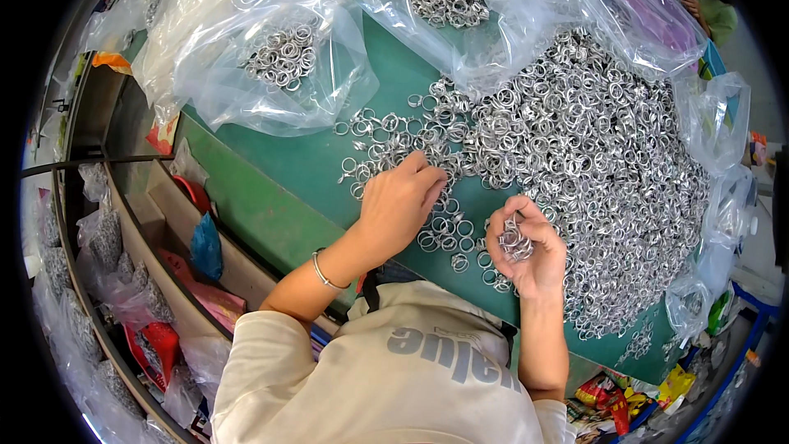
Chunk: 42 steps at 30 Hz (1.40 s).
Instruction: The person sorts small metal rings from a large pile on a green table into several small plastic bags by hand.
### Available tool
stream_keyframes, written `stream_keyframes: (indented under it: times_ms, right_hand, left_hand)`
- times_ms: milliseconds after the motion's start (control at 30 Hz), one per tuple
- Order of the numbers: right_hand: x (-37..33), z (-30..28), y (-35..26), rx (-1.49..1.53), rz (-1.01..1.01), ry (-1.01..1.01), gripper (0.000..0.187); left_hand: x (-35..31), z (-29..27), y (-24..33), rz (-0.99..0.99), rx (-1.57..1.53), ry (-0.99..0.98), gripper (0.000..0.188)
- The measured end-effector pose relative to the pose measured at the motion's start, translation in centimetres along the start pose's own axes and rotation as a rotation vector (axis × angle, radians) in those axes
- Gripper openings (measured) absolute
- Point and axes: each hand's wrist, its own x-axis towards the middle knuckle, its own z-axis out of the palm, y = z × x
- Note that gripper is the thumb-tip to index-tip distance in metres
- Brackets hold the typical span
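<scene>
Silver metal rings, seemingly finger rings, cover much of the green tabletop. My left hand (403, 201) is at the near side of a small spread of rings (386, 136). Its fingers are bent down and drawn together among them, and what the fingertips pinch is hidden. My right hand (538, 259) is turned palm up with curled fingers, cupping a small bunch of rings (514, 240). Beside it on the right rises a large heap of rings (608, 164). A few loose rings (448, 233) lie between my two hands.
Clear plastic bags with rings lie at the far left (214, 74) and far middle (526, 25). Divided bins (177, 222) with bagged rings stand left of the table (271, 173). Colourful packets (608, 399) lie below at right. Another person (711, 0) is at the far right.
</scene>
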Motion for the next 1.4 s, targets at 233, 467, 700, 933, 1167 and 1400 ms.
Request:
stream_keyframes:
  times_ms: [233,467,700,933,1167,1400]
  right_hand:
    - [3.5,1.9,2.2,-1.396,-0.452,0.299,0.012]
    - [4.5,1.9,3.0,-1.881,-0.545,0.411,0.013]
    - [1.6,1.8,0.5,-1.722,-0.459,0.472,0.015]
    - [0.2,2.2,-0.5,-1.880,-0.525,0.515,0.014]
    - [-0.4,0.5,-0.7,-1.214,-0.368,0.401,0.006]
    - [-1.0,-0.1,0.0,-0.528,-0.072,0.252,0.010]
  left_hand:
    - [-0.9,-1.6,-0.9,-0.120,-0.084,0.130,0.013]
    - [-1.8,-1.6,-0.3,-0.094,-0.057,0.066,0.018]
    - [-2.1,-1.4,-0.3,-0.054,-0.005,-0.049,0.018]
    - [-2.1,-1.7,0.3,-0.065,-0.032,-0.055,0.016]
    - [-2.2,-1.1,1.0,-0.044,-0.192,-0.069,0.022]
    - [-1.2,-0.3,3.2,-0.158,-0.634,-0.222,0.029]
